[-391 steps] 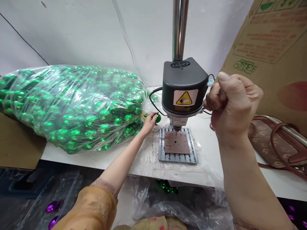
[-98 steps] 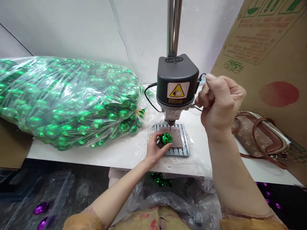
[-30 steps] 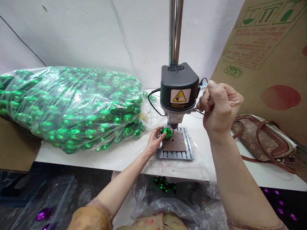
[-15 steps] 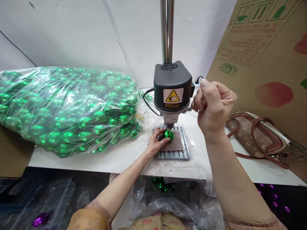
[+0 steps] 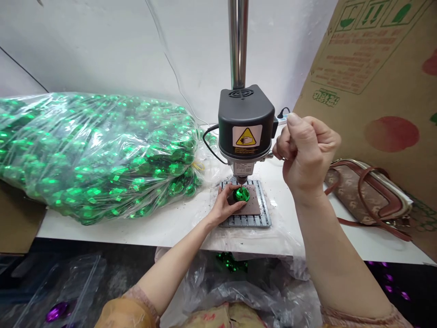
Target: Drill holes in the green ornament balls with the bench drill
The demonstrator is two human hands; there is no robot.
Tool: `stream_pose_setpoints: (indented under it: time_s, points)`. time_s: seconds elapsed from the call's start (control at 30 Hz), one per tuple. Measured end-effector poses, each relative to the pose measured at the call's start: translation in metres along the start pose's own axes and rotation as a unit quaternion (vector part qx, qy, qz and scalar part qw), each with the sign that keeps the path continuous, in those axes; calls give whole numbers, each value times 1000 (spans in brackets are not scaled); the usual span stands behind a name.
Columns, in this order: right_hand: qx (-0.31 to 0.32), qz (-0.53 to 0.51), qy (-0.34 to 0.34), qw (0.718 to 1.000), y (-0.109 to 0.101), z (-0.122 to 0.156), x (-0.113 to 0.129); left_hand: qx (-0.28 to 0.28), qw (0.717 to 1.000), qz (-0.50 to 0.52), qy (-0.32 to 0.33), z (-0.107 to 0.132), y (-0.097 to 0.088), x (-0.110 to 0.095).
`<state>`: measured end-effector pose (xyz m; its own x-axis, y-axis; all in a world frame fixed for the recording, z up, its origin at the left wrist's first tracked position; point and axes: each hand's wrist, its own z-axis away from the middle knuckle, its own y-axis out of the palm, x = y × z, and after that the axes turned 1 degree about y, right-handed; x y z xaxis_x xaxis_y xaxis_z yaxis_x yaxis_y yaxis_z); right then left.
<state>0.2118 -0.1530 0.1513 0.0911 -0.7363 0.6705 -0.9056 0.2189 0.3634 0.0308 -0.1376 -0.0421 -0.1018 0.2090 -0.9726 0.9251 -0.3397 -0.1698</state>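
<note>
Between the thumb and fingers of my left hand (image 5: pixel 223 205) is a shiny green faceted piece (image 5: pixel 242 194), round in outline. It sits under the chuck of a small black drill press (image 5: pixel 246 123), over a brown board (image 5: pixel 253 205) on the slotted metal base (image 5: pixel 266 221). My right hand (image 5: pixel 309 152) is closed in a fist at the right of the drill head, around the feed lever (image 5: pixel 268 157), whose grip end is hidden in the fingers. Dark crumbs lie scattered on the board and base.
A large clear bag of green faceted pieces (image 5: pixel 102 155) fills the table's left. At the right stand a brown handbag (image 5: pixel 368 196) and a tall cardboard box (image 5: pixel 375 100). Clear plastic sheeting (image 5: pixel 235 296) hangs below the table edge, with green pieces (image 5: pixel 232 262) in it.
The green piece has turned and shifted slightly right in my left hand, now showing a dark side towards the palm. My right hand stays almost where it was on the lever.
</note>
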Motion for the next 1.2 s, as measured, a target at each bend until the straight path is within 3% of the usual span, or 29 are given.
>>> stream_pose_setpoints:
  time_s: [0.43, 0.8, 1.07, 1.2]
  points:
    - [-21, 11, -45, 999, -6, 24, -4, -18, 1000, -8, -1, 2, 2, 2]
    - [11, -34, -145, 989, -14, 40, -20, -7, 1000, -24, 5, 1, 1, 8]
    - [1, -1, -161, 987, -21, 46, -29, -9, 999, -50, 12, 2, 0, 8]
    - [27, -11, -191, 981, -24, 48, -34, -7, 997, -72, 20, 2, 0, 9]
